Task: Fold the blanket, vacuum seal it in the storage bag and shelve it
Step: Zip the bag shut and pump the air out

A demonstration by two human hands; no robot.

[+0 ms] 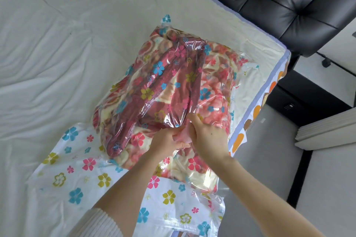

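A red, pink and cream floral blanket (169, 82) lies bunched inside a clear storage bag (81, 169) printed with coloured flowers, on the bed near its right edge. The bag's near part lies flat and empty toward me. Both my arms reach in through the bag's near end. My left hand (165, 141) grips a pink fold of the blanket at its near side. My right hand (208, 134) sits right beside it, fingers curled into the same fold of fabric.
The bed's white sheet (48, 63) spreads wrinkled to the left and back. A black tufted leather chair (289, 2) stands past the bed's far right corner. The bed's right edge (258, 106) drops to a pale floor with a black box (300, 94).
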